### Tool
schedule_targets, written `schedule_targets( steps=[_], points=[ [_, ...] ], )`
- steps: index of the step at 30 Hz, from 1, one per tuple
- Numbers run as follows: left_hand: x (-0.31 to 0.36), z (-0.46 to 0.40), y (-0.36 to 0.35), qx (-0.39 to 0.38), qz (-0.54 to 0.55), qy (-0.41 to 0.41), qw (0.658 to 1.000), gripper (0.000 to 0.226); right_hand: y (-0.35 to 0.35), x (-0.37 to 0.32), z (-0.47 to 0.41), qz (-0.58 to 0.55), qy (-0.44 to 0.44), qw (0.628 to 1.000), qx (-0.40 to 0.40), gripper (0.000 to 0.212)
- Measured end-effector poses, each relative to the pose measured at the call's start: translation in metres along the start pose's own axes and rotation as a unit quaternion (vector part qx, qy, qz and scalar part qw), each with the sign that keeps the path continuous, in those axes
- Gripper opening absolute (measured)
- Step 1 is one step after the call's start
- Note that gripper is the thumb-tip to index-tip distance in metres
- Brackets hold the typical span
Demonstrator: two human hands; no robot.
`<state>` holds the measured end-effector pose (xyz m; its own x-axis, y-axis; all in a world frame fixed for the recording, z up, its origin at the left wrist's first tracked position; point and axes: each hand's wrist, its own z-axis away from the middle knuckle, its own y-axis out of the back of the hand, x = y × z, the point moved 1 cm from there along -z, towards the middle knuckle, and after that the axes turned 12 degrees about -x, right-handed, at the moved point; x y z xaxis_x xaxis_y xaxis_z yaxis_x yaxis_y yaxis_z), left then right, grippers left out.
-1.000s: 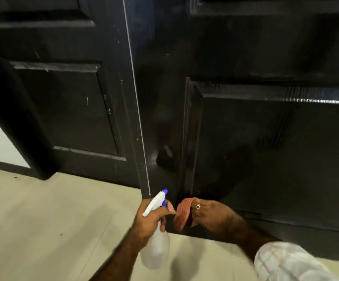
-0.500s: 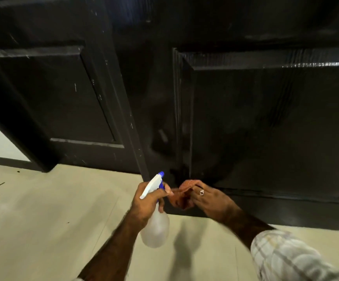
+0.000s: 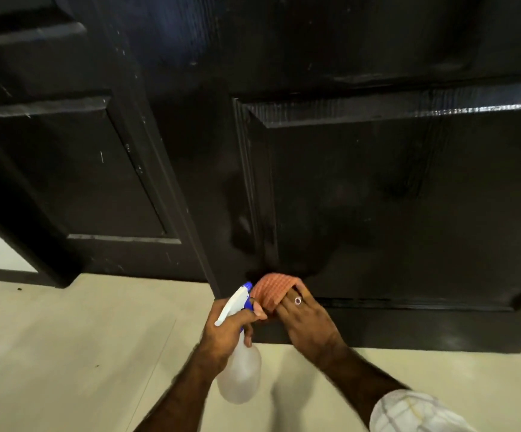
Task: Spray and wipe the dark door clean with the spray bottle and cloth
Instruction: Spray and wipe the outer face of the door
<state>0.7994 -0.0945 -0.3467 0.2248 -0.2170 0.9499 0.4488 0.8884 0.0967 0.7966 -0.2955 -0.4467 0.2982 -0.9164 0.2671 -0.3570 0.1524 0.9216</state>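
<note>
The right hand (image 3: 307, 322) presses the orange cloth (image 3: 273, 289) on the dark door (image 3: 377, 198), low near the floor (image 3: 66, 353). The left hand (image 3: 226, 330) has its fingers clamped on the spray bottle (image 3: 240, 374). Pressing the trigger now could wet the floor.

Dim indoor light overall; the black door (image 3: 377, 198) swallows most detail. Bluish sheen high on the door, a thin bright glare line along the panel moulding at right, a wet-looking gloss low near the cloth (image 3: 273, 289). Pale floor (image 3: 66, 353) evenly lit and the brightest area, with soft shadows beneath the bottle (image 3: 239, 374) and forearms. Wide-angle distortion: door edges and mouldings lean and bow toward the frame borders. Slight motion blur on both hands and on the sleeve (image 3: 415, 413); upper left corner soft.
</note>
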Motion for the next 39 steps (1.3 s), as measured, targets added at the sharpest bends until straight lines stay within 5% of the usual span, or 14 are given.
schedule_targets(
  steps=[5,8,11,14,17,19,21,24,26,28,30,32,36,39],
  points=[
    [0.039,0.002,-0.002,-0.011,0.004,-0.100,0.995,0.005,0.135,0.076,-0.063,0.001,-0.081,0.974,0.211,0.052],
    [0.072,-0.005,-0.003,-0.051,0.010,-0.166,0.985,0.013,0.160,0.115,-0.056,0.018,-0.197,0.935,0.296,0.050],
    [0.091,-0.014,-0.010,-0.086,0.007,-0.205,0.975,0.018,0.112,0.121,-0.012,-0.002,-0.342,0.898,0.277,0.045],
    [0.098,-0.018,-0.024,-0.113,0.001,-0.217,0.970,0.027,0.048,0.098,0.035,-0.117,-0.515,0.832,0.166,0.032],
    [0.095,-0.019,-0.037,-0.131,-0.013,-0.220,0.967,0.024,0.040,0.086,0.025,-0.272,-0.582,0.737,0.210,0.033],
    [0.089,-0.020,-0.045,-0.136,-0.020,-0.217,0.966,0.024,0.055,0.088,0.000,-0.292,-0.595,0.708,0.242,0.038],
    [0.085,-0.020,-0.049,-0.138,-0.024,-0.217,0.966,0.021,0.061,0.084,-0.007,-0.213,-0.522,0.777,0.281,0.037],
    [0.083,-0.023,-0.058,-0.155,-0.029,-0.222,0.962,0.015,0.066,0.111,0.029,-0.099,-0.264,0.920,0.272,0.034],
    [0.082,-0.026,-0.070,-0.171,-0.037,-0.216,0.961,0.015,0.071,0.129,0.060,-0.091,-0.199,0.943,0.250,0.030],
    [0.081,-0.028,-0.088,-0.187,-0.044,-0.202,0.960,0.016,0.075,0.136,0.085,-0.147,-0.199,0.926,0.284,0.026],
    [0.082,-0.026,-0.109,-0.209,-0.058,-0.187,0.958,0.015,0.077,0.130,0.105,-0.250,-0.256,0.884,0.302,0.029],
    [0.085,-0.028,-0.139,-0.232,-0.062,-0.171,0.955,0.014,0.082,0.130,0.127,-0.396,-0.342,0.797,0.300,0.038],
    [0.109,-0.030,-0.205,-0.261,-0.036,-0.138,0.955,0.015,0.106,0.159,0.164,-0.651,-0.530,0.459,0.291,0.035],
    [0.141,-0.026,-0.254,-0.279,-0.020,-0.111,0.954,0.015,0.126,0.190,0.197,-0.705,-0.606,0.290,0.225,0.034]
  ],
)
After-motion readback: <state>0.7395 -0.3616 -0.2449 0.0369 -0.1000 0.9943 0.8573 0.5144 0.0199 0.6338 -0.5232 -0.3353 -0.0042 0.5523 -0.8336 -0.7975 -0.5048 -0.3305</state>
